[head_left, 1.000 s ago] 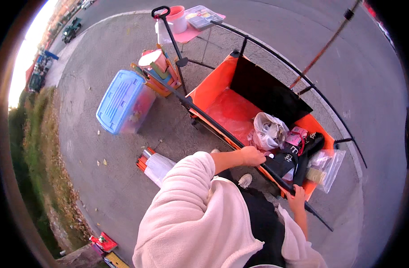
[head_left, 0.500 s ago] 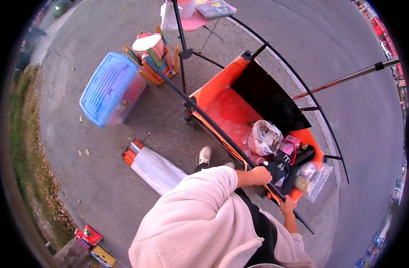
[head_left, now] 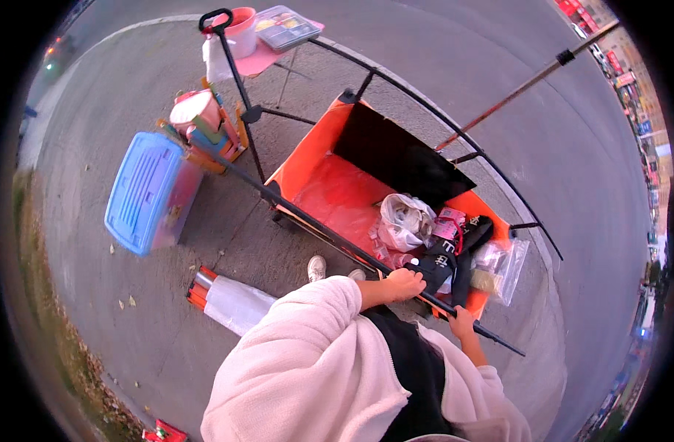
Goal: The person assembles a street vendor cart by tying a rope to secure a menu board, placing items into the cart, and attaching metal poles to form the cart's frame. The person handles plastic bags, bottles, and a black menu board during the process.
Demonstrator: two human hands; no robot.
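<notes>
A long black rail (head_left: 337,245) runs along the near side of an orange wagon (head_left: 307,158). My left hand (head_left: 405,283) is closed around this rail, near the wagon's right-hand part. Further down the same rail, my right hand (head_left: 462,322) grips it close to its free end. Just beyond my hands, inside the wagon, lie a white plastic bag (head_left: 405,223), a black cloth item (head_left: 439,259) with white lettering, and a pink packet (head_left: 449,223). A clear plastic bag (head_left: 503,269) hangs over the wagon's right edge. My palms are hidden.
On the left stand a blue-lidded storage box (head_left: 142,188) and a bundle of colourful folding stools (head_left: 230,136). A wrapped bundle (head_left: 234,302) with orange ends lies near my feet. Behind are a small pink table (head_left: 260,62) and a slanting metal pole (head_left: 514,92).
The whole view has shifted, so the wagon and stools appear further left. Both hands stay on the rail, with little change in their grip.
</notes>
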